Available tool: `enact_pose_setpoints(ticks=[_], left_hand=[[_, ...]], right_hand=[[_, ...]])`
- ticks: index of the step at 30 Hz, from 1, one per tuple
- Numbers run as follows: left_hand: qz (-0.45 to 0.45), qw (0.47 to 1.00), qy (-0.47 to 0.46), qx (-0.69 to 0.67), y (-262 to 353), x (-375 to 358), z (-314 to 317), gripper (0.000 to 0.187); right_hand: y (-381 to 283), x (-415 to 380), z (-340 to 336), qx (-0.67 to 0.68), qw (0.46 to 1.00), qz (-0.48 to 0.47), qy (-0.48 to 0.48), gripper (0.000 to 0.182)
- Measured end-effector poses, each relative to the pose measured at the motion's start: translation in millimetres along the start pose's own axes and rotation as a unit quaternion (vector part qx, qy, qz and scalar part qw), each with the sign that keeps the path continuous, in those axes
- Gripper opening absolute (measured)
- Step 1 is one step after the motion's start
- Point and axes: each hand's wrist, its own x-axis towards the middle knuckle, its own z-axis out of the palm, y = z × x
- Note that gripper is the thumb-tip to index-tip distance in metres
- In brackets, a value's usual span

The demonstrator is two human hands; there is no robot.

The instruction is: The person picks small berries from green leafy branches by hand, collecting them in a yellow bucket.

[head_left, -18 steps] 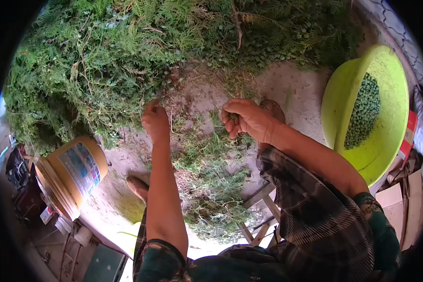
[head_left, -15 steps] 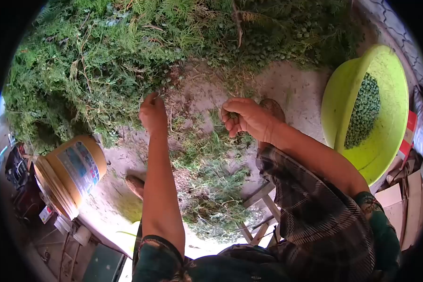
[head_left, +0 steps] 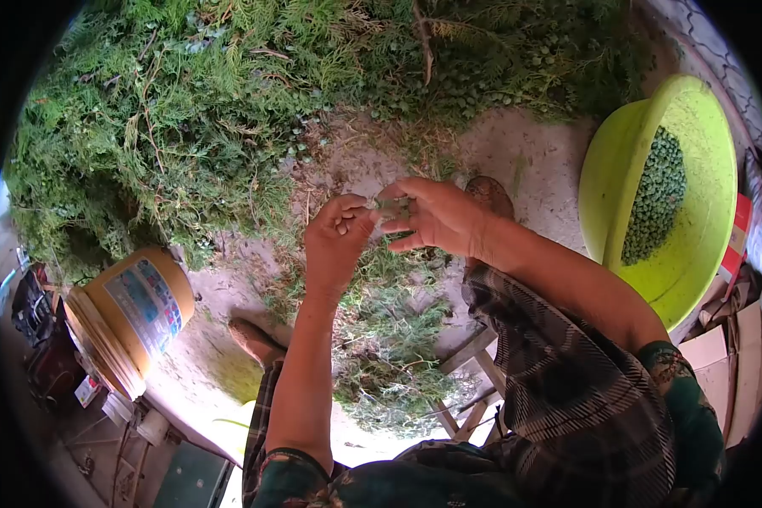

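Note:
Above the floor, at the middle of the view, my two hands meet fingertip to fingertip. My left hand (head_left: 337,241) is closed in a pinch at a small pale-green sprig (head_left: 381,208), partly hidden by fingers. My right hand (head_left: 440,216) curls loosely around small green cones (head_left: 404,206), its thumb and forefinger touching the same sprig. Beyond my hands lies a large heap of cut evergreen branches (head_left: 220,110). To the right, a tilted yellow-green tub (head_left: 703,220) holds many small green cones (head_left: 654,199).
A yellow bucket (head_left: 178,284) with a label stands at left. Loose green clippings (head_left: 389,330) cover the floor between my feet, near a wooden stool frame (head_left: 474,360). Cardboard (head_left: 741,360) leans at far right. A plaid cloth (head_left: 567,372) lies over my lap.
My left hand has moved right and toward me, from the edge of the branch heap to my right hand. My right hand's fingers have opened somewhat and now meet the left fingertips.

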Motion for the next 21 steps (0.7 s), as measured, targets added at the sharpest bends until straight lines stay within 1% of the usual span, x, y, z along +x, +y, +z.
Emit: enact_pose_setpoints(ticks=[2, 4, 5, 6, 7, 9, 10, 11, 13, 14, 16, 17, 19, 20, 21], left_hand=[[-0.075, 0.996, 0.041, 0.011, 12, 2, -4, 0.015], [-0.025, 0.980, 0.165, 0.112, -7, 35, -25, 0.017], [0.018, 0.958, 0.207, 0.199, -27, 54, -37, 0.018], [0.062, 0.924, 0.248, 0.284, -42, 70, -45, 0.019], [0.061, 0.925, 0.247, 0.283, -45, 79, -43, 0.019], [-0.006, 0.897, 0.254, 0.362, -48, 88, -44, 0.019], [-0.020, 0.901, 0.239, 0.361, -48, 88, -46, 0.019], [-0.020, 0.901, 0.238, 0.363, -49, 86, -48, 0.019], [-0.021, 0.904, 0.206, 0.374, -53, 80, -51, 0.017], [-0.021, 0.904, 0.205, 0.374, -56, 79, -52, 0.017], [0.003, 0.931, 0.235, 0.278, -59, 74, -52, 0.017], [0.001, 0.932, 0.234, 0.278, -60, 75, -51, 0.017], [0.112, 0.924, 0.251, 0.265, -52, 81, -46, 0.015], [0.112, 0.924, 0.252, 0.265, -50, 85, -46, 0.015], [0.103, 0.917, 0.232, 0.306, -50, 89, -46, 0.015]], right_hand=[[8, 6, -13, 0.068, 0.990, 0.054, -0.109, 0.022], [16, 10, -24, 0.062, 0.989, 0.071, -0.117, 0.022], [18, 11, -26, 0.055, 0.987, 0.088, -0.125, 0.023], [18, 10, -24, 0.055, 0.987, 0.088, -0.126, 0.023], [18, 7, -22, 0.042, 0.990, 0.084, -0.107, 0.023], [16, 3, -19, 0.031, 0.992, 0.081, -0.089, 0.023], [15, 1, -18, 0.025, 0.994, 0.075, -0.070, 0.023], [15, 1, -17, 0.019, 0.996, 0.069, -0.052, 0.023], [15, 1, -17, 0.025, 0.996, 0.072, -0.048, 0.023], [15, 1, -18, 0.028, 0.996, 0.075, -0.044, 0.023], [15, 0, -17, 0.026, 0.996, 0.072, -0.047, 0.022], [15, -1, -17, 0.023, 0.996, 0.067, -0.051, 0.022], [16, -2, -18, 0.020, 0.996, 0.068, -0.052, 0.022], [15, -2, -18, 0.018, 0.996, 0.066, -0.055, 0.022], [14, -2, -17, 0.017, 0.996, 0.065, -0.055, 0.022]])
